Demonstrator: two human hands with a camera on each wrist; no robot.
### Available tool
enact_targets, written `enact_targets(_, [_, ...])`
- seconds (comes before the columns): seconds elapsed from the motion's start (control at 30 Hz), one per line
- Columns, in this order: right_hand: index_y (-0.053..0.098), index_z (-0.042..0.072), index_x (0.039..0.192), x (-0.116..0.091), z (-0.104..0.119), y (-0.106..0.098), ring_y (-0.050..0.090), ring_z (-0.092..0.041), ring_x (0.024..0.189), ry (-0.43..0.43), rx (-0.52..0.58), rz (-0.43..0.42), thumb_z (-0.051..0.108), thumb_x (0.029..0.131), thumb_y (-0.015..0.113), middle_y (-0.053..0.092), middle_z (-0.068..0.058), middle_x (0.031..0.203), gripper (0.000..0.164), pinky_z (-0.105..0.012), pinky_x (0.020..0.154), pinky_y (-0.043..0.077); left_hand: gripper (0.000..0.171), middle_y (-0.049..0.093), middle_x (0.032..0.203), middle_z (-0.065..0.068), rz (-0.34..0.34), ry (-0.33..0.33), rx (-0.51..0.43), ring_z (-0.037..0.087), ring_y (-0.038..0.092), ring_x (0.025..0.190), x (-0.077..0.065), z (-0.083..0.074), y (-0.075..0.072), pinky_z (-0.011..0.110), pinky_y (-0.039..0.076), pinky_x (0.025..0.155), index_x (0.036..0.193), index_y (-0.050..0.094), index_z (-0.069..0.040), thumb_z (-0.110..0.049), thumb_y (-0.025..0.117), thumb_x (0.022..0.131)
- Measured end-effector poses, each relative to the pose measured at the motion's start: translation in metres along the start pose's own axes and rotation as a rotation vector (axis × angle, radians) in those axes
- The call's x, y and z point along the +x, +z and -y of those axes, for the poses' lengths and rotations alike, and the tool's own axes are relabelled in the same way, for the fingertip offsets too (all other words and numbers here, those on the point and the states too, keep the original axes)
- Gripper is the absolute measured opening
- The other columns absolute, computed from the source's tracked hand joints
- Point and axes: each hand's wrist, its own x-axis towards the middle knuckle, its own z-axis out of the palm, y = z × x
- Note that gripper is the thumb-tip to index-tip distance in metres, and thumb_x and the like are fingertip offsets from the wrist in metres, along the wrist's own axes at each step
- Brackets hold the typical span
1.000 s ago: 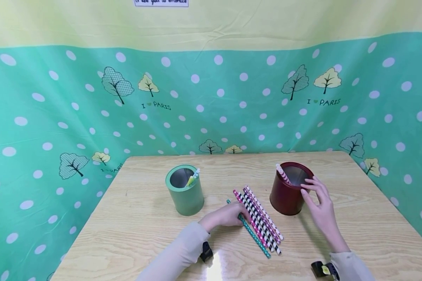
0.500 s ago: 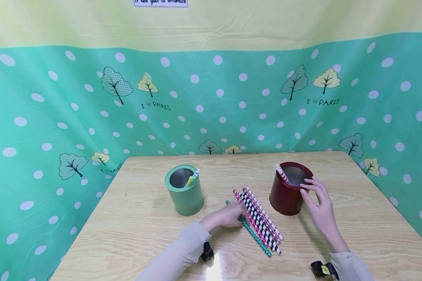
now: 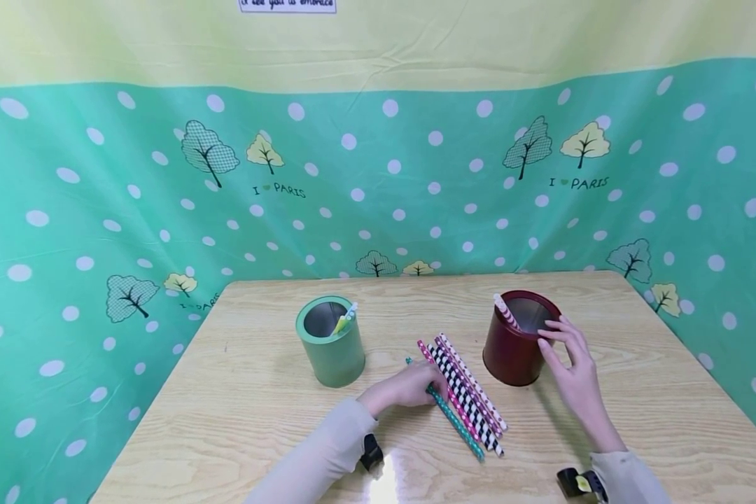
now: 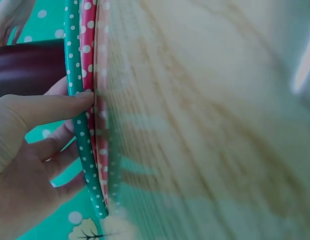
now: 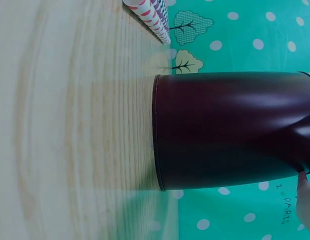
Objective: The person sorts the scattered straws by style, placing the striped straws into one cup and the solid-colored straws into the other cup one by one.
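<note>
My left hand (image 3: 416, 385) is low over a row of paper straws in the middle of the table. Its thumb and fingers pinch a teal straw with white dots (image 4: 75, 60). Right beside that straw lies a pink dotted straw (image 4: 87, 45). Black-and-white checked straws (image 3: 456, 383) and a white straw with reddish dots (image 3: 479, 392) lie farther right. At the dark red can (image 3: 510, 357), my right hand (image 3: 576, 371) holds the rim, thumb and fingertips at its right front edge. A pink-and-white striped straw (image 3: 506, 311) leans inside that can.
A green can (image 3: 335, 353) stands left of the straws, with yellow and light blue straws (image 3: 345, 320) leaning in it. A polka-dot curtain (image 3: 378, 175) hangs behind the far edge of the wooden table (image 3: 258, 420).
The teal straw's near end has shifted slightly, still pinched in my left hand. The checked straws lie a little closer together than a second ago. My right hand has stayed at the can's rim.
</note>
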Motion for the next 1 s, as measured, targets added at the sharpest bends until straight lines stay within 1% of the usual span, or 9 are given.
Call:
enact_targets(0.17, [0.059, -0.002, 0.104, 0.0, -0.002, 0.0, 0.025, -0.013, 0.129, 0.003, -0.003, 0.003, 0.007, 0.086, 0.055, 0.046, -0.016, 0.12, 0.02, -0.011, 0.098, 0.022, 0.016, 0.057, 0.087, -0.013, -0.048, 0.011, -0.007, 0.002, 0.048, 0.089, 0.001, 0.001, -0.001, 0.024, 0.031, 0.09, 0.081, 0.064, -0.02, -0.009, 0.069, 0.071])
enact_targets(0.37, [0.059, -0.002, 0.103, 0.0, -0.003, 0.0, 0.025, -0.019, 0.129, -0.005, -0.004, 0.002, 0.007, 0.086, 0.055, 0.046, -0.017, 0.12, 0.02, -0.011, 0.098, 0.022, 0.018, 0.057, 0.088, -0.012, -0.108, 0.014, -0.043, 0.002, 0.048, 0.09, 0.0, 0.0, -0.006, 0.025, 0.031, 0.089, 0.082, 0.064, -0.02, -0.007, 0.069, 0.07])
enact_targets(0.53, [0.059, -0.002, 0.103, 0.0, -0.002, 0.0, 0.024, -0.009, 0.129, -0.007, -0.005, 0.002, 0.007, 0.086, 0.055, 0.046, -0.017, 0.12, 0.02, -0.01, 0.098, 0.021, 0.02, 0.057, 0.087, -0.013, -0.149, -0.007, -0.114, 0.002, 0.046, 0.09, -0.001, -0.002, -0.009, 0.028, 0.029, 0.088, 0.081, 0.064, -0.02, -0.005, 0.069, 0.07])
enact_targets(0.6, [0.059, -0.002, 0.103, 0.0, -0.002, 0.0, 0.024, -0.007, 0.128, -0.006, -0.008, 0.003, 0.007, 0.086, 0.055, 0.046, -0.017, 0.12, 0.02, -0.01, 0.097, 0.021, 0.021, 0.058, 0.087, -0.013, -0.17, -0.015, -0.142, 0.002, 0.046, 0.09, -0.001, -0.002, -0.011, 0.028, 0.028, 0.088, 0.081, 0.064, -0.02, -0.004, 0.069, 0.069])
enact_targets(0.7, [0.059, -0.002, 0.103, -0.001, -0.001, 0.0, 0.024, -0.007, 0.128, -0.003, -0.014, 0.002, 0.008, 0.087, 0.055, 0.046, -0.015, 0.12, 0.02, -0.01, 0.097, 0.021, 0.021, 0.058, 0.088, -0.012, -0.193, -0.024, -0.188, 0.003, 0.047, 0.091, -0.002, -0.002, -0.013, 0.031, 0.029, 0.09, 0.081, 0.063, -0.019, -0.003, 0.069, 0.069])
enact_targets(0.73, [0.059, -0.002, 0.103, -0.001, 0.0, 0.0, 0.024, -0.007, 0.128, -0.002, -0.014, 0.001, 0.008, 0.087, 0.055, 0.046, -0.015, 0.12, 0.02, -0.01, 0.097, 0.022, 0.02, 0.058, 0.088, -0.012, -0.199, -0.028, -0.205, 0.004, 0.048, 0.092, -0.002, -0.002, -0.014, 0.033, 0.028, 0.093, 0.081, 0.063, -0.018, -0.003, 0.069, 0.07])
enact_targets(0.87, [0.059, -0.001, 0.103, -0.001, 0.001, 0.0, 0.024, -0.005, 0.128, -0.004, -0.013, 0.0, 0.008, 0.087, 0.054, 0.046, -0.014, 0.12, 0.019, -0.01, 0.097, 0.022, 0.018, 0.058, 0.091, -0.01, -0.225, -0.023, -0.269, 0.006, 0.049, 0.1, -0.002, -0.002, -0.018, 0.043, 0.019, 0.103, 0.083, 0.062, -0.017, -0.004, 0.068, 0.072])
enact_targets(0.93, [0.059, -0.002, 0.103, 0.0, 0.001, 0.0, 0.024, -0.006, 0.128, -0.006, -0.01, 0.001, 0.007, 0.087, 0.054, 0.047, -0.015, 0.12, 0.019, -0.01, 0.097, 0.022, 0.018, 0.058, 0.091, -0.009, -0.246, -0.009, -0.295, 0.006, 0.05, 0.098, -0.002, -0.003, -0.021, 0.04, 0.021, 0.103, 0.083, 0.061, -0.016, -0.003, 0.068, 0.072])
enact_targets(1.0, [0.059, -0.002, 0.103, 0.0, 0.001, 0.0, 0.025, -0.01, 0.128, -0.007, -0.007, 0.0, 0.007, 0.086, 0.054, 0.047, -0.015, 0.12, 0.019, -0.01, 0.098, 0.022, 0.019, 0.059, 0.091, -0.007, -0.264, 0.0, -0.327, 0.007, 0.05, 0.095, -0.002, -0.004, -0.024, 0.034, 0.029, 0.099, 0.084, 0.061, -0.014, -0.002, 0.067, 0.072])
